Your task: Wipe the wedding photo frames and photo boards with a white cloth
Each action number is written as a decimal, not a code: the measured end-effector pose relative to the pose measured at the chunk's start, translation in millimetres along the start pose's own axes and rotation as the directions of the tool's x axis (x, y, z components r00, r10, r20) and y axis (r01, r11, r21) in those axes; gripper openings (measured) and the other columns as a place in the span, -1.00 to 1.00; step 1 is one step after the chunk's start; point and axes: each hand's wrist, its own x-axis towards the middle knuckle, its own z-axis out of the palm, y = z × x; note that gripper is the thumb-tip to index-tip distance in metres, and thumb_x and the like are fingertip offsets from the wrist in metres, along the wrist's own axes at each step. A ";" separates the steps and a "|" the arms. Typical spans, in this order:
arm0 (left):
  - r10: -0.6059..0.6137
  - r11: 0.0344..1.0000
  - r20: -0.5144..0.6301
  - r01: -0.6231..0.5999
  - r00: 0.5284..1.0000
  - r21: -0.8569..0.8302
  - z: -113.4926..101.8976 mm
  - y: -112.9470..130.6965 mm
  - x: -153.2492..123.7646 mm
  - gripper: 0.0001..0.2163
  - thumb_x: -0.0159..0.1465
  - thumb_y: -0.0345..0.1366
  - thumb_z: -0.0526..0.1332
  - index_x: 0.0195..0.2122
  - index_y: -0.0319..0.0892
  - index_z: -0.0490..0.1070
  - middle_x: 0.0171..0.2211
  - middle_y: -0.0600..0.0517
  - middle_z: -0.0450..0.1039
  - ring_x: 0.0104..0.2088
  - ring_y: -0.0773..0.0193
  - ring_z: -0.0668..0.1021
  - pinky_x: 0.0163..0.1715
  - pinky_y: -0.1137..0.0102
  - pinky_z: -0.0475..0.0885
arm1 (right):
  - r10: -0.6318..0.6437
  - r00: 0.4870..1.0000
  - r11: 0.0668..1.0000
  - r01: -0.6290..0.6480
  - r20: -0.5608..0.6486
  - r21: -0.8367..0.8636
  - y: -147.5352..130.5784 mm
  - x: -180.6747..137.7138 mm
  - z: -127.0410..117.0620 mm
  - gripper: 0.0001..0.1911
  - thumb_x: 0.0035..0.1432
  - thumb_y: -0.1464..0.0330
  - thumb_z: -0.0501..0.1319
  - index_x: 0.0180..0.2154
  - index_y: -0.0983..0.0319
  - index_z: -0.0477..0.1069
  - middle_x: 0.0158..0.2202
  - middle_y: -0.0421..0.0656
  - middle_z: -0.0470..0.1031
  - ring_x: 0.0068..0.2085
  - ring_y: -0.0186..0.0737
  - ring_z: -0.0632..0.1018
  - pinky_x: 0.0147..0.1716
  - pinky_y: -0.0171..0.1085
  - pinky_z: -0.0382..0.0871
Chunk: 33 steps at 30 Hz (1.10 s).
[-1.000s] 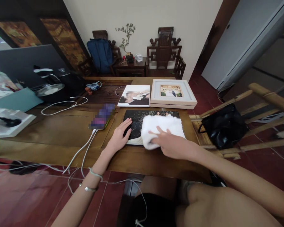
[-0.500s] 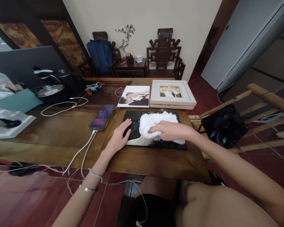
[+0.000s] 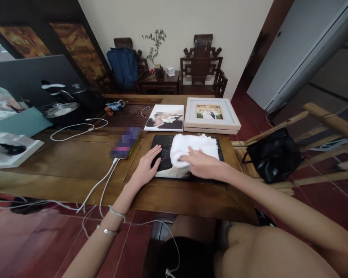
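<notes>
A dark, glossy picture panel (image 3: 163, 150) lies flat on the wooden table (image 3: 174, 195) in front of me. My left hand (image 3: 147, 165) rests with fingers stretched out on the panel's left edge. On the panel's middle and right part, my right hand (image 3: 204, 164) presses a folded white towel (image 3: 194, 143), its fingers closed on the cloth. The towel covers much of the panel; a pale figure shows along the lower edge.
Behind the panel lie a white photo print (image 3: 166, 118) and a framed photo (image 3: 211, 115). A phone (image 3: 124, 143) with white cables sits to the left. A black bag (image 3: 274, 154) rests on a bamboo chair at right. A glass-lidded pot (image 3: 62, 111) stands far left.
My right hand and the towel have shifted slightly; the towel's lower right part has drawn up and left, baring the panel's lower right corner area. My left hand stays in place.
</notes>
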 end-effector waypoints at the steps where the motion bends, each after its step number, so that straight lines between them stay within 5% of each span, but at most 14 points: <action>1: -0.001 1.000 -0.001 0.001 1.000 0.002 0.0 0.2 0.0 -0.62 0.32 -0.26 0.02 0.11 -0.30 0.32 0.17 -0.19 0.30 0.22 0.11 0.30 0.23 0.10 0.18 | -0.024 0.998 1.000 0.023 0.061 0.019 -11.5 -11.5 -1.8 -0.36 -0.03 0.66 -0.04 0.10 0.22 0.34 -0.03 0.13 0.45 0.12 0.14 0.35 -0.04 0.07 0.28; 6: -0.008 1.000 -0.003 0.008 1.000 -0.002 -0.7 1.8 0.0 -0.63 0.32 -0.26 0.01 0.10 -0.28 0.32 0.17 -0.19 0.30 0.23 0.12 0.29 0.23 0.09 0.18 | -0.193 0.944 0.981 0.179 0.269 0.074 -47.3 -46.1 -10.2 -0.46 -0.04 0.63 0.00 -0.04 0.22 0.42 -0.12 0.05 0.49 0.02 0.08 0.44 -0.18 -0.09 0.36; 11: -0.004 1.000 0.002 0.004 1.000 0.002 -0.7 0.6 -0.3 -0.63 0.32 -0.25 0.01 0.12 -0.23 0.31 0.18 -0.17 0.29 0.23 0.11 0.29 0.22 0.06 0.18 | -0.086 0.985 0.995 0.079 0.152 0.057 -26.9 -15.9 -9.0 -0.46 0.01 0.59 0.00 0.03 0.20 0.40 -0.08 0.09 0.47 -0.12 0.01 0.52 -0.21 -0.13 0.35; 18: -0.016 1.000 0.012 0.016 1.000 -0.007 -2.5 2.8 0.0 -0.63 0.32 -0.25 0.01 0.12 -0.24 0.31 0.18 -0.17 0.29 0.23 0.09 0.29 0.22 0.07 0.18 | 0.010 0.998 0.994 -0.017 -0.063 -0.107 25.6 51.1 -13.2 -0.35 0.03 0.64 -0.05 0.18 0.26 0.24 0.06 0.13 0.40 0.22 0.19 0.20 0.03 0.16 0.19; 23: -0.018 1.000 0.011 0.018 1.000 -0.013 -2.4 3.3 0.2 -0.63 0.32 -0.26 0.02 0.11 -0.25 0.31 0.18 -0.18 0.29 0.23 0.10 0.29 0.22 0.06 0.18 | -0.009 0.990 0.973 -0.023 -0.139 -0.229 23.6 51.6 4.4 -0.32 0.04 0.66 -0.06 0.21 0.25 0.19 0.33 0.01 0.03 0.28 0.32 0.00 0.06 0.37 0.03; 28: -0.009 1.000 0.007 0.009 1.000 -0.019 -1.0 2.1 0.2 -0.63 0.32 -0.26 0.01 0.11 -0.26 0.31 0.18 -0.19 0.29 0.23 0.10 0.29 0.22 0.07 0.18 | 0.012 1.000 0.987 -0.009 0.018 -0.161 -18.3 5.5 8.6 -0.33 0.01 0.67 -0.04 0.18 0.25 0.24 0.34 0.04 -0.02 0.29 0.35 -0.01 0.07 0.37 0.04; 33: -0.017 1.000 0.007 0.017 1.000 -0.018 -0.9 2.5 0.3 -0.63 0.32 -0.26 0.00 0.11 -0.26 0.32 0.18 -0.18 0.29 0.23 0.10 0.28 0.23 0.08 0.18 | -0.245 0.929 0.970 0.237 0.279 0.060 -52.9 -40.1 -5.3 -0.44 0.00 0.65 -0.03 0.04 0.26 0.37 0.16 0.07 0.32 0.21 0.24 0.23 0.01 0.17 0.29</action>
